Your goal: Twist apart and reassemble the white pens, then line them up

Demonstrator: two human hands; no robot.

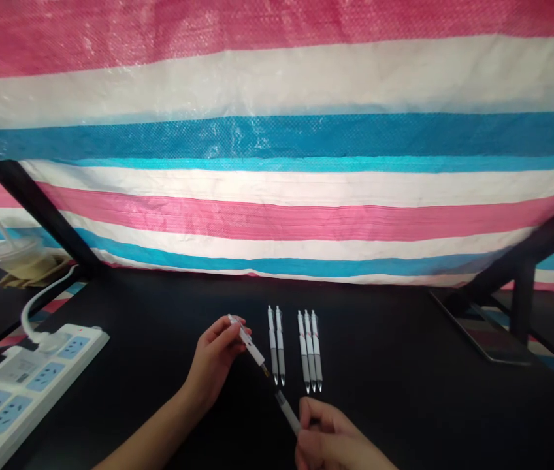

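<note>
My left hand [215,359] is closed in a pinch round the upper half of a white pen [247,343], which slants down to the right above the black table [404,365]. My right hand [328,440] is closed on the pen's grey tip section [287,411], held just apart from the upper half. Beyond them, two white pens [277,346] lie side by side on the table. A group of three white pens [309,352] lies to their right.
A white power strip [17,385] with a cable sits at the left edge. A plastic cup with a straw [15,251] stands at the far left. A dark phone [483,333] lies at the right. A striped tarpaulin [277,163] hangs behind the table, with black frame bars [36,202] at both sides.
</note>
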